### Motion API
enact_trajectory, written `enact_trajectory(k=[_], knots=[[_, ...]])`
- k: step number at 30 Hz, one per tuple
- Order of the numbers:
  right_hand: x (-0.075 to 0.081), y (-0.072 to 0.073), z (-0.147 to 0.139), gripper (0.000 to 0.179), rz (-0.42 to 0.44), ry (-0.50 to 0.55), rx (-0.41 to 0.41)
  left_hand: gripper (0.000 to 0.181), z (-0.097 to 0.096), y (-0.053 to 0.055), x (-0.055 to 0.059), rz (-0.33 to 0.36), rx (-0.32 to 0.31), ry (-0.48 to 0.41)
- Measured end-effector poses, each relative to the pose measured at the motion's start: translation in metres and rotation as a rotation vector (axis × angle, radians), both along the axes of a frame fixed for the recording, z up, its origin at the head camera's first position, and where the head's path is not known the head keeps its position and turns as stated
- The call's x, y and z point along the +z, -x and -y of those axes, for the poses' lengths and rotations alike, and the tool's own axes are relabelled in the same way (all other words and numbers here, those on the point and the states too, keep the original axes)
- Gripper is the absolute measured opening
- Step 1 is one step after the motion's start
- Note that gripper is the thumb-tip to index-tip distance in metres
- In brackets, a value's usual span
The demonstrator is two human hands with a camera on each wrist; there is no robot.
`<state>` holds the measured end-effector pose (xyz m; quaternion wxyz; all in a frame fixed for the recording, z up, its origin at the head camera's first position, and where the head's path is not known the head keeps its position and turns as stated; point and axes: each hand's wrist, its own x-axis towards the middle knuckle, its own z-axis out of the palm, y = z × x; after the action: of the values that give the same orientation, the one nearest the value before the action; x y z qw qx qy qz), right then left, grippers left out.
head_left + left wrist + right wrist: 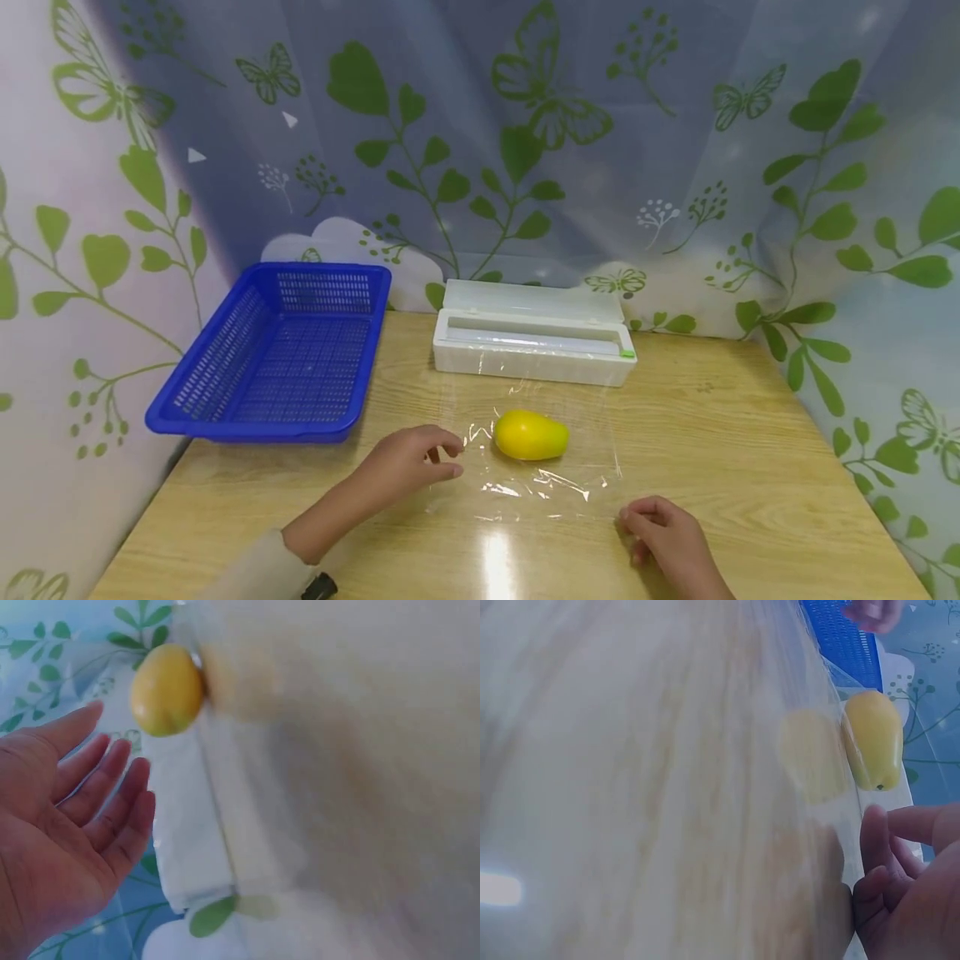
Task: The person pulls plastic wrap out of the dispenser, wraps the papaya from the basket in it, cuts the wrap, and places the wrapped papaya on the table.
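Observation:
A yellow fruit with a greenish end, shaped like a papaya (pixel 531 435), lies on a sheet of clear plastic wrap (pixel 581 479) spread over the table. The wrap runs back to a white wrap dispenser box (pixel 525 365) with its lid up and a roll inside. Left of the fruit, my left hand (pixel 416 458) hovers by the wrap's left edge; its fingers (pixel 112 787) are apart and hold nothing. My right hand (pixel 667 537) is by the wrap's near right corner. Its thumb and forefinger (pixel 874 836) meet, but whether wrap lies between them is unclear.
A blue plastic basket (pixel 360 358) with slotted sides stands at the back left of the wooden table (pixel 750 442). Behind and on both sides hangs a printed curtain (pixel 465 108) with leaves and butterflies.

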<state>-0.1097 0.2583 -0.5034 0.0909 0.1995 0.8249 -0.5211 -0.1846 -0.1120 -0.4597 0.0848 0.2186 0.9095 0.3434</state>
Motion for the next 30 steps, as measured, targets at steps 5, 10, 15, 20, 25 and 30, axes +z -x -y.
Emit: enact_trajectory(k=[5,10,15,20,25,30], knots=[[0.000,0.000,0.001,0.024,-0.001,0.029,0.000,0.029,0.014,-0.011,-0.014,-0.051,-0.058,0.156],[0.000,0.001,0.001,0.026,0.004,0.065,-0.004,0.029,0.021,-0.021,-0.023,-0.075,-0.078,0.225],[-0.001,0.002,-0.001,0.038,-0.008,0.025,0.043,0.023,0.026,-0.026,-0.031,-0.103,-0.100,0.236],[-0.002,0.001,0.000,0.033,-0.039,-0.010,0.062,0.018,0.028,-0.025,-0.035,-0.100,-0.104,0.195],[-0.002,0.000,0.004,0.023,-0.070,-0.011,0.059,0.006,0.029,-0.023,-0.040,-0.108,-0.120,0.161],[-0.001,-0.001,0.006,0.030,-0.100,-0.049,0.084,0.007,0.030,-0.022,-0.042,-0.152,-0.137,0.169]])
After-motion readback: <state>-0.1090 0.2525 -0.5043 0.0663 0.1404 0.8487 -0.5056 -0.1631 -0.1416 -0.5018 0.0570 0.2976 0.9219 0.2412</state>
